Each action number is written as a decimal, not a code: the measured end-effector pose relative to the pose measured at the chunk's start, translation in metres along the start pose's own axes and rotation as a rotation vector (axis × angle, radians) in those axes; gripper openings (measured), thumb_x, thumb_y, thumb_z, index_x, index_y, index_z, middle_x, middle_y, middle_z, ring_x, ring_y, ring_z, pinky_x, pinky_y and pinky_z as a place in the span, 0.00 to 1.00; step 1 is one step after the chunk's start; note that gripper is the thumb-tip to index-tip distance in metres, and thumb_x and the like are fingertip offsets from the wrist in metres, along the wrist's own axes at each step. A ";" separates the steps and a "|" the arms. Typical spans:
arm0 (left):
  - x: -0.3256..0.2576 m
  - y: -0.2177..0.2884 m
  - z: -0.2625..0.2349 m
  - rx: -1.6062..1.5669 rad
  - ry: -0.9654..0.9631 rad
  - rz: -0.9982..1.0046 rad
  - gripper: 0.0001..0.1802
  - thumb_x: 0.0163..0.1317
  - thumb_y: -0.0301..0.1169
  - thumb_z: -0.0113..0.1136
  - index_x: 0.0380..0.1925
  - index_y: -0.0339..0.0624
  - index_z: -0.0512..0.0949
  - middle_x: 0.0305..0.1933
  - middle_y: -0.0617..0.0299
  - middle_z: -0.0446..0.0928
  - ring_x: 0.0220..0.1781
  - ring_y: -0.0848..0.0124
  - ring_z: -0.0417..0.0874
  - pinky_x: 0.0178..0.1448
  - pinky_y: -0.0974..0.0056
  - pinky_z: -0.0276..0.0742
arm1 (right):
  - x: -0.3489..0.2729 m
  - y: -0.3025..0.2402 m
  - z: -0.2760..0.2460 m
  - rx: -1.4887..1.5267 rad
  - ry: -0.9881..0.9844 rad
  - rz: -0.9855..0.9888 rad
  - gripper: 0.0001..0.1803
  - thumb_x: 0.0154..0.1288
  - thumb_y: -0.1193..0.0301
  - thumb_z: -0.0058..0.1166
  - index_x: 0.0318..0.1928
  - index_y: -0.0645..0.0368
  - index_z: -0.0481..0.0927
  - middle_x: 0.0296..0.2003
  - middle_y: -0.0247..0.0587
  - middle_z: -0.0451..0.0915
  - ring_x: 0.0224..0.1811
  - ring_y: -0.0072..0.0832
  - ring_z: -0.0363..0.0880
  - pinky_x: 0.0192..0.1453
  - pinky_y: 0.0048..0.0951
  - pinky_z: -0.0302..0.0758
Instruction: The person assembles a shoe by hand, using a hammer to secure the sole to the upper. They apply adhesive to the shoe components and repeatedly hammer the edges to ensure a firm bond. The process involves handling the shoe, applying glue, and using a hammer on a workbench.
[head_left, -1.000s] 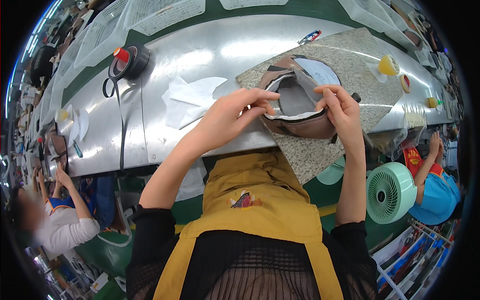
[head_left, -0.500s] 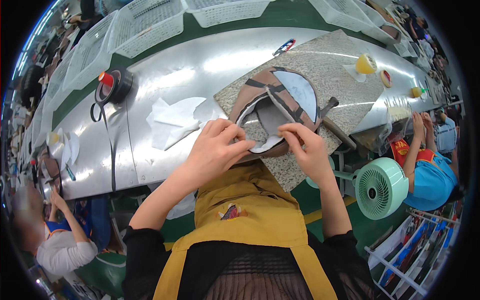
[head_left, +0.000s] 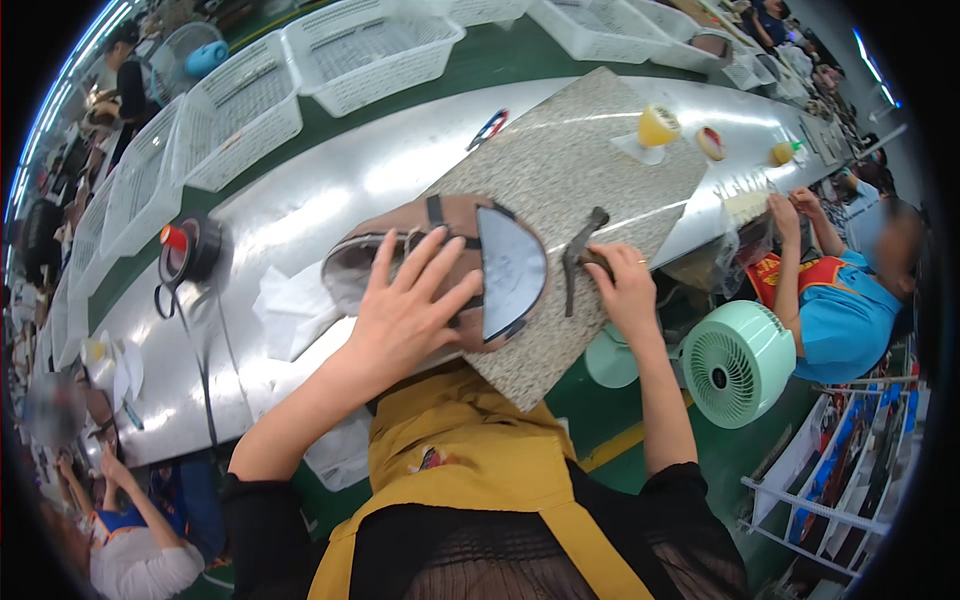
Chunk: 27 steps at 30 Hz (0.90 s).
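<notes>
A brown sewn bag piece [head_left: 460, 225] with black straps, a grey lining and a pale blue panel [head_left: 512, 270] lies on the speckled stone slab [head_left: 620, 150]. My left hand [head_left: 405, 310] rests across its brown side, fingers spread. Its lined opening faces left. To the right of it my right hand [head_left: 630, 295] closes round the handle of a dark-headed hammer [head_left: 571, 270], whose head points toward the panel. Most of the handle is hidden in my fingers.
White cloth scraps [head_left: 290, 310] lie left of the bag piece. Around the metal bench are a black tape roll [head_left: 203, 250], snips [head_left: 489, 130] and a yellow-topped container [head_left: 658, 128]. White baskets [head_left: 380, 60] line the far side. A green fan [head_left: 735, 365] and co-workers flank me.
The bag piece has shifted left and turned, its opening now facing left. My left hand has flattened onto it; my right hand has left its edge and taken hold of the hammer.
</notes>
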<state>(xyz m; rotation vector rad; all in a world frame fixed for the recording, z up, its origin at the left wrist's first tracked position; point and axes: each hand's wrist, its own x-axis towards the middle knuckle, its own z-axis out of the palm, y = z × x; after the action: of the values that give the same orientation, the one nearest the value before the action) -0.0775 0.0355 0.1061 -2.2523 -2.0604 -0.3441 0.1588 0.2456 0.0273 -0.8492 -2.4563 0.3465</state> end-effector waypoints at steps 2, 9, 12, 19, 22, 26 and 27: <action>0.002 -0.010 0.013 0.010 -0.080 -0.024 0.37 0.40 0.41 0.73 0.55 0.52 0.72 0.68 0.55 0.60 0.74 0.56 0.53 0.72 0.39 0.47 | 0.010 0.016 0.000 -0.025 0.063 -0.001 0.13 0.59 0.69 0.58 0.45 0.55 0.78 0.40 0.39 0.77 0.45 0.40 0.74 0.48 0.36 0.72; 0.026 -0.027 -0.001 -0.093 -0.191 0.124 0.27 0.47 0.41 0.69 0.49 0.51 0.76 0.59 0.62 0.71 0.64 0.59 0.68 0.58 0.59 0.73 | 0.111 0.074 -0.028 -0.080 0.235 -0.130 0.15 0.58 0.66 0.60 0.44 0.57 0.78 0.41 0.45 0.78 0.47 0.43 0.74 0.52 0.40 0.70; 0.071 -0.031 -0.027 0.098 -0.413 -0.008 0.22 0.51 0.47 0.64 0.45 0.51 0.77 0.51 0.66 0.76 0.53 0.64 0.75 0.45 0.59 0.78 | 0.160 0.128 -0.055 -0.220 0.274 -0.179 0.23 0.59 0.63 0.59 0.53 0.60 0.74 0.48 0.50 0.76 0.53 0.46 0.72 0.59 0.41 0.66; 0.178 -0.046 0.037 0.087 -0.280 0.139 0.14 0.50 0.44 0.65 0.23 0.45 0.83 0.29 0.59 0.82 0.41 0.58 0.82 0.36 0.56 0.78 | 0.217 0.213 -0.031 -0.132 -0.240 0.108 0.44 0.53 0.64 0.63 0.68 0.58 0.57 0.59 0.58 0.65 0.62 0.50 0.65 0.65 0.40 0.62; 0.208 -0.058 0.059 0.073 -0.297 0.118 0.13 0.50 0.41 0.65 0.23 0.42 0.83 0.30 0.57 0.82 0.42 0.57 0.82 0.35 0.54 0.78 | 0.224 0.194 -0.030 -0.108 -0.176 0.112 0.42 0.51 0.65 0.63 0.67 0.53 0.59 0.52 0.57 0.69 0.56 0.50 0.69 0.62 0.40 0.65; 0.253 -0.066 0.082 0.069 -0.199 0.144 0.09 0.49 0.34 0.63 0.24 0.39 0.82 0.32 0.57 0.82 0.44 0.58 0.81 0.36 0.53 0.78 | 0.228 0.199 -0.030 -0.017 -0.082 0.054 0.40 0.51 0.65 0.65 0.63 0.63 0.62 0.58 0.55 0.68 0.61 0.47 0.67 0.64 0.38 0.64; 0.263 -0.065 0.088 0.085 -0.167 0.154 0.07 0.48 0.31 0.61 0.25 0.39 0.82 0.34 0.56 0.82 0.44 0.58 0.81 0.37 0.53 0.79 | 0.230 0.188 -0.025 -0.021 -0.109 0.088 0.41 0.51 0.63 0.65 0.63 0.63 0.63 0.58 0.54 0.69 0.61 0.46 0.67 0.65 0.37 0.64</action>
<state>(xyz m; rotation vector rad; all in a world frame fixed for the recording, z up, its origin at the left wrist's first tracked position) -0.1115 0.3158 0.0695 -2.4431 -1.9156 -0.0590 0.1119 0.5378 0.0628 -0.9736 -2.5316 0.4090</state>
